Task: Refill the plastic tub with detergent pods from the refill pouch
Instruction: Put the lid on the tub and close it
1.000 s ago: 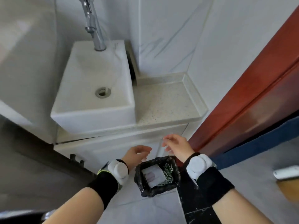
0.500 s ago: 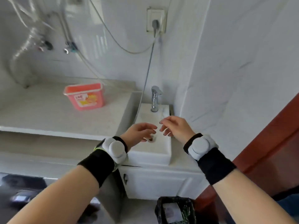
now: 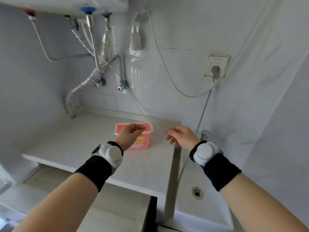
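A pink plastic tub (image 3: 143, 141) with a closed lid and a yellow label stands on the white counter (image 3: 70, 141) near the back wall. My left hand (image 3: 129, 136) hovers in front of the tub, fingers loosely curled, holding nothing. My right hand (image 3: 182, 136) is raised to the right of the tub, above the counter's right end, fingers apart and empty. No refill pouch is in view.
A white sink (image 3: 200, 198) with a tap (image 3: 206, 135) sits lower right. Hoses and valves (image 3: 100, 81) hang from a water heater (image 3: 75, 5) above. A cord runs from a wall socket (image 3: 216, 66) down toward the tap.
The view has swung up from the floor bin and sink to the counter. Both hands have risen and now sit at the tub's height, the left one in front of it.
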Action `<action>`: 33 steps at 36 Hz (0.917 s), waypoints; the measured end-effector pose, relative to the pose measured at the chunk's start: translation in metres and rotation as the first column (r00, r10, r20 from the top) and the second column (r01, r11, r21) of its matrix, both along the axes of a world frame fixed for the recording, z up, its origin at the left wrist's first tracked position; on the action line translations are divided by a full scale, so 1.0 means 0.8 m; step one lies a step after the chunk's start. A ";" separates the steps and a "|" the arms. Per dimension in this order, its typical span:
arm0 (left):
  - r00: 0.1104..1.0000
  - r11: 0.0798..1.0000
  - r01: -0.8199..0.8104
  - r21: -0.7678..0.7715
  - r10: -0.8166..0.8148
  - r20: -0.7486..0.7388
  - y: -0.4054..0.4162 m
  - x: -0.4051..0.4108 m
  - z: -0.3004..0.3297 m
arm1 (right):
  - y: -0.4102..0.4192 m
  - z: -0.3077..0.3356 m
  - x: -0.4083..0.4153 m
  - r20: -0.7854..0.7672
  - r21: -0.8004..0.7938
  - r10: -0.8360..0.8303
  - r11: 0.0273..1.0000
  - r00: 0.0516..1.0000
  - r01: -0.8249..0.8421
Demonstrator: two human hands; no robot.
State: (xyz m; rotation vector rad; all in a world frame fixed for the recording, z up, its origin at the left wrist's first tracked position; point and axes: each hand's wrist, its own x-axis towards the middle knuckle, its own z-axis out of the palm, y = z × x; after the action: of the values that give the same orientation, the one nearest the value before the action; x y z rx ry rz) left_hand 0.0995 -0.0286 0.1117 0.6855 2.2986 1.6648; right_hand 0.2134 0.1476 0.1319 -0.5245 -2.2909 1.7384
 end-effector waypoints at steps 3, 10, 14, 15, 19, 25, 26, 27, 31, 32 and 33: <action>0.988 0.988 -0.148 -0.043 0.147 -0.044 -0.019 -0.060 -0.006 | -0.006 -0.002 -0.052 0.022 -0.026 -0.032 0.999 0.999 0.032; 0.945 0.917 -0.316 -0.244 0.327 0.004 -0.049 -0.166 -0.052 | 0.002 -0.035 -0.121 0.067 -0.028 -0.107 0.994 0.992 0.109; 0.947 0.921 -0.231 -0.312 0.287 0.145 -0.050 -0.180 -0.065 | 0.010 -0.053 -0.139 0.128 -0.009 -0.112 0.993 0.985 0.114; 0.954 0.921 -0.186 -0.342 0.253 0.163 -0.048 -0.179 -0.065 | 0.013 -0.058 -0.141 0.147 -0.004 -0.107 0.994 0.983 0.108; 0.977 0.927 -0.080 -0.366 0.146 0.157 -0.040 -0.177 -0.067 | 0.025 -0.072 -0.148 0.215 0.020 -0.088 0.996 0.973 0.086; 0.977 0.940 -0.001 -0.340 0.074 0.201 -0.036 -0.167 -0.060 | 0.039 -0.084 -0.154 0.240 0.077 -0.086 0.995 0.967 0.069; 0.975 0.941 0.015 -0.339 0.061 0.212 -0.036 -0.162 -0.060 | 0.040 -0.087 -0.154 0.234 0.112 -0.100 0.991 0.967 0.076; 0.974 0.941 0.029 -0.338 0.049 0.222 -0.035 -0.157 -0.061 | 0.043 -0.090 -0.154 0.234 0.145 -0.117 0.986 0.965 0.085; 0.958 0.962 0.056 -0.267 0.023 0.284 -0.028 -0.128 -0.065 | 0.055 -0.103 -0.149 0.326 0.202 -0.154 0.975 0.933 0.090; 0.954 0.967 0.060 -0.246 0.017 0.300 -0.027 -0.122 -0.065 | 0.057 -0.104 -0.146 0.355 0.199 -0.151 0.976 0.923 0.083; 0.950 0.971 0.066 -0.230 0.010 0.313 -0.026 -0.117 -0.065 | 0.057 -0.104 -0.143 0.374 0.179 -0.150 0.980 0.915 0.088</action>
State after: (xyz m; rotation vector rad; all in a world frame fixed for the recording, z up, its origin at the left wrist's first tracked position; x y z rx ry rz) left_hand 0.0062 -0.0492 0.0596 0.3697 2.1948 1.3404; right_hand 0.0992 0.1930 0.0491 -1.0317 -2.5628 1.4824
